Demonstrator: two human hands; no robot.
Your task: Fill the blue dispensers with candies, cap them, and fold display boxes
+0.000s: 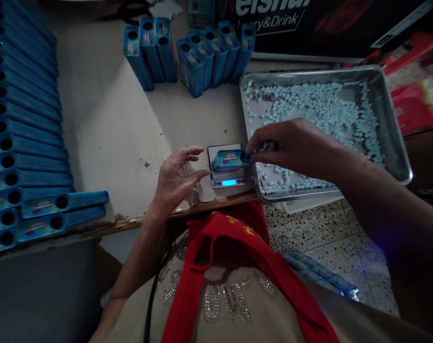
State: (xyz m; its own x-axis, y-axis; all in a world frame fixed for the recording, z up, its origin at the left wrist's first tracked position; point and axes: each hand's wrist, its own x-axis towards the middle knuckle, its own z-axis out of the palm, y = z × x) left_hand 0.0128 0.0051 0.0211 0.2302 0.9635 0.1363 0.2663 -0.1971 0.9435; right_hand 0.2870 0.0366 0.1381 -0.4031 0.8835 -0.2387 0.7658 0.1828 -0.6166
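Note:
A small digital scale (219,184) with a lit blue display sits near the table's front edge. On it lies a blue candy box (228,160), its round dark hole facing right. My right hand (291,143) is curled around several pale blue candies (269,145), fingertips at the hole end of the box. Whether the fingertips touch the box I cannot tell. Just left of the scale, my left hand (176,178) is open, thumb and fingers apart, holding nothing I can see. To the right, a metal tray (398,138) holds many loose pale blue candies.
Upright blue boxes (148,52) stand in two groups at the back. A long row of similar boxes (30,128) fills the left side. Behind the tray is a large black carton (330,33). Blue wrapped packs (319,274) are low at the right.

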